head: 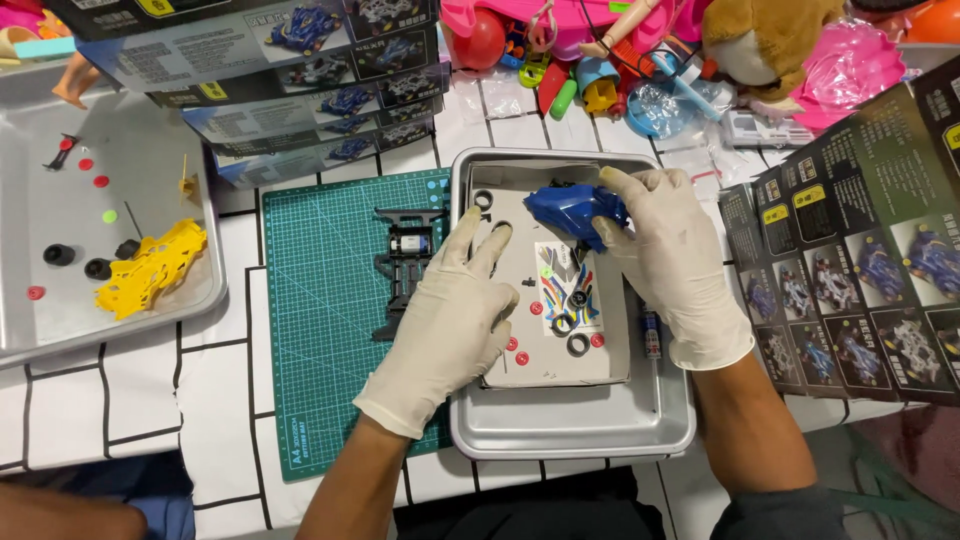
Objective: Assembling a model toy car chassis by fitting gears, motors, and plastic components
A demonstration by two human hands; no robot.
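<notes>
The blue car body (574,212) sat in the far part of the metal tray (570,435), held in the right hand (672,262), whose gloved fingers curled over its right side and top. The left hand (452,322) lay just left of it, apart from the shell, fingers spread flat with the tips reaching over the tray's left rim onto the grey cardboard sheet (545,372) lining the tray. That hand's grip was open and held nothing; the right hand's grip was closed around the blue car body.

On the cardboard, between the two hands, lay a sticker sheet (562,283), small black tyres (578,344) and a few red round parts (521,358). A black ring (483,199) sat near the tray's far left corner. The near strip of the tray, below the cardboard, was bare metal.

Left of the tray a green cutting mat (320,330) covered the counter (140,400), and a black chassis (404,262) with a small motor lay on it, just beside the left hand's thumb. Farther left a second tray (30,330) held a yellow car body (150,266), black wheels and small coloured bits. Stacked kit boxes (300,90) stood beyond the mat, a heap of toys (650,60) beyond the tray, and a folded instruction leaflet (860,260) lay close along the tray's right side, leaving little room there.
</notes>
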